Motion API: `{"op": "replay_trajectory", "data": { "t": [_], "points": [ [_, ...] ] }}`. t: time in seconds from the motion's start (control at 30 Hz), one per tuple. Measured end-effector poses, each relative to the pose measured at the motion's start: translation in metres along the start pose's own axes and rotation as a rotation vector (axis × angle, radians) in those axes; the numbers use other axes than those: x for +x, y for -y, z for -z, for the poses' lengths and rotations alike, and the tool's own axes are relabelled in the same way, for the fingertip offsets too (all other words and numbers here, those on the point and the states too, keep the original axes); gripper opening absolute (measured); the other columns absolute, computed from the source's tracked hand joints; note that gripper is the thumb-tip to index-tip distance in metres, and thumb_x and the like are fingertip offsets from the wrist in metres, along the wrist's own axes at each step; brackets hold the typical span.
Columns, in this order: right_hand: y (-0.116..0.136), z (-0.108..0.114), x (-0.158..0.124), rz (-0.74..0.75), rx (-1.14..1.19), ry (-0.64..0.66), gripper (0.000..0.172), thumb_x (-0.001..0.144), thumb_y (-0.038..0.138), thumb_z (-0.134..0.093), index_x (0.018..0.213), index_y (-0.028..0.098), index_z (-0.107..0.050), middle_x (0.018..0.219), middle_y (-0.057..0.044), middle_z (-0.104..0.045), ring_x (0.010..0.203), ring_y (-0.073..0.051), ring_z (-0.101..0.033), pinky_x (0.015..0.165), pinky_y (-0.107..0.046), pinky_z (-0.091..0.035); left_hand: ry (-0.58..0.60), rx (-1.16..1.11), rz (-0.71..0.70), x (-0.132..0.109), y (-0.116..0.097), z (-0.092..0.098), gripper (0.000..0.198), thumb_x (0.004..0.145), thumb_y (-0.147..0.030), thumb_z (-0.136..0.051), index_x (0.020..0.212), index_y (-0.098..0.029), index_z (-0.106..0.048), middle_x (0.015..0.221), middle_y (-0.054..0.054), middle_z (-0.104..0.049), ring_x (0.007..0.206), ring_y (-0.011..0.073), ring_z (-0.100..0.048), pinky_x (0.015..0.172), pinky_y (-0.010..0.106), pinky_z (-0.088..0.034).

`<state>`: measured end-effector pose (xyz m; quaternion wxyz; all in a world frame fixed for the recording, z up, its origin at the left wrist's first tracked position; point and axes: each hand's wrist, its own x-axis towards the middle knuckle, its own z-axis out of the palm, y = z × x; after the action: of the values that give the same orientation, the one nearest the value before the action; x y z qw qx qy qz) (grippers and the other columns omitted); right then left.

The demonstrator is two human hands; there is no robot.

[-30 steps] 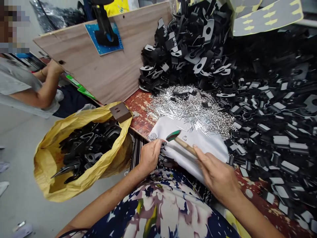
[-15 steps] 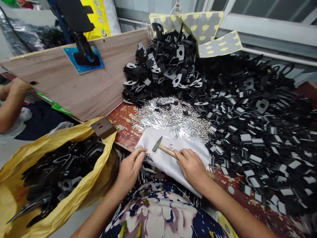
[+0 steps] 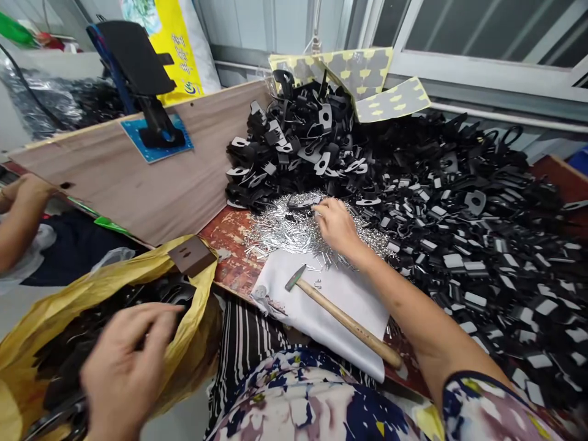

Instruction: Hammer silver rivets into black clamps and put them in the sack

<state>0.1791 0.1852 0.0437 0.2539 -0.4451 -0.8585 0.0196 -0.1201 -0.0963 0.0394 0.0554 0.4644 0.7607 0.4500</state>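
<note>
My right hand (image 3: 337, 228) reaches out over a heap of small silver pins (image 3: 294, 229). Its fingers are bunched with the tips down among the pins, beside a black plastic part (image 3: 301, 205); what they pinch is hidden. My left hand (image 3: 124, 367) hovers over the mouth of a yellow bag (image 3: 202, 288) that holds black parts. It is blurred, its fingers are spread and it holds nothing. A wooden-handled hammer (image 3: 342, 318) lies by itself on a white cloth (image 3: 353, 294) at the table's near edge.
A large pile of black plastic parts (image 3: 459, 208) covers the table to the right and back. A leaning wooden board (image 3: 138, 184) with a black stand (image 3: 147, 92) closes the left side. Another person's arm (image 3: 18, 214) is at the far left.
My right hand let go of the hammer and moved forward to the pins. My left hand left the cloth's edge and swung left over the yellow bag.
</note>
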Motion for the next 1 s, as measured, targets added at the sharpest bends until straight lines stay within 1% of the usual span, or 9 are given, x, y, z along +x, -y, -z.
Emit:
{"op": "replay_trajectory", "data": {
  "t": [0.13,0.23,0.33,0.43,0.53,0.63,0.73,0.87,1.0],
  "points": [
    [-0.010,-0.028,0.060,-0.005,0.023,0.079,0.035,0.093,0.003,-0.047,0.113,0.012,-0.074,0.117,-0.015,-0.068,0.107,-0.025,-0.054,0.094,-0.038,-0.045,0.423,-0.334,0.001,-0.020,-0.043,-0.047,0.025,0.089,-0.043,-0.066,0.073,-0.025,-0.073,0.087,0.005,-0.070,0.088,0.0274,-0.065,0.083,0.035,-0.049],
    [-0.008,-0.023,0.054,0.018,0.028,0.086,0.036,0.096,0.003,-0.043,0.113,0.011,-0.074,0.114,-0.013,-0.071,0.109,-0.021,-0.060,0.100,-0.035,-0.046,0.608,-0.529,0.220,-0.024,-0.051,-0.066,0.028,0.086,-0.049,-0.072,0.080,-0.022,-0.075,0.086,0.007,-0.071,0.087,0.0270,-0.064,0.083,0.034,-0.051],
    [0.009,-0.002,0.001,0.107,0.050,0.065,0.041,0.100,0.005,-0.039,0.122,0.016,-0.071,0.130,-0.008,-0.069,0.124,-0.017,-0.058,0.110,-0.031,-0.043,0.607,-0.809,0.532,-0.022,-0.055,-0.079,0.045,0.078,-0.052,-0.080,0.112,-0.023,-0.072,0.092,0.007,-0.073,0.078,0.0225,-0.063,0.074,0.033,-0.055],
    [0.039,0.019,-0.077,0.341,0.145,0.087,0.036,0.104,0.014,-0.040,0.122,0.019,-0.071,0.134,-0.006,-0.068,0.125,-0.015,-0.060,0.109,-0.029,-0.047,0.695,-1.049,0.704,-0.019,-0.065,-0.091,0.069,0.076,-0.058,-0.080,0.136,-0.029,-0.059,0.105,0.011,-0.074,0.079,0.0241,-0.066,0.065,0.033,-0.056],
    [0.062,0.031,-0.142,0.411,0.106,0.177,0.028,0.105,0.024,-0.049,0.121,0.025,-0.072,0.135,-0.004,-0.069,0.120,-0.014,-0.064,0.104,-0.026,-0.051,0.913,-1.030,0.749,-0.022,-0.076,-0.104,0.053,0.077,-0.056,-0.081,0.119,-0.025,-0.072,0.097,0.010,-0.073,0.082,0.0249,-0.066,0.067,0.032,-0.056],
    [0.059,0.041,-0.175,0.358,0.111,0.202,0.031,0.106,0.023,-0.046,0.126,0.023,-0.070,0.138,-0.005,-0.068,0.120,-0.014,-0.064,0.105,-0.026,-0.052,1.081,-0.916,0.725,-0.029,-0.082,-0.115,0.031,0.075,-0.046,-0.087,0.086,-0.018,-0.077,0.078,0.006,-0.070,0.072,0.0185,-0.062,0.067,0.027,-0.051],
    [0.026,0.059,-0.188,0.194,0.207,0.102,0.032,0.103,0.016,-0.049,0.126,0.024,-0.070,0.122,-0.003,-0.076,0.107,-0.013,-0.070,0.098,-0.029,-0.057,1.091,-0.852,0.739,-0.034,-0.083,-0.119,0.037,0.073,-0.050,-0.088,0.089,-0.019,-0.079,0.082,0.006,-0.073,0.076,0.0208,-0.065,0.070,0.029,-0.053],
    [-0.040,0.087,-0.209,-0.261,0.003,-0.119,0.027,0.098,0.011,-0.053,0.109,0.019,-0.075,0.098,-0.007,-0.078,0.090,-0.020,-0.070,0.084,-0.038,-0.059,0.945,-0.797,0.865,-0.038,-0.077,-0.115,0.052,0.063,-0.055,-0.091,0.103,-0.023,-0.081,0.114,0.009,-0.076,0.111,0.0339,-0.068,0.096,0.043,-0.055],
    [-0.069,0.088,-0.221,-0.299,-0.055,-0.100,0.025,0.100,0.016,-0.050,0.107,0.018,-0.074,0.102,-0.009,-0.076,0.093,-0.022,-0.066,0.086,-0.037,-0.053,0.900,-0.700,0.897,-0.043,-0.072,-0.113,0.053,0.058,-0.052,-0.093,0.105,-0.028,-0.083,0.153,0.004,-0.057,0.145,0.0359,-0.045,0.121,0.047,-0.035]
  ]
}}
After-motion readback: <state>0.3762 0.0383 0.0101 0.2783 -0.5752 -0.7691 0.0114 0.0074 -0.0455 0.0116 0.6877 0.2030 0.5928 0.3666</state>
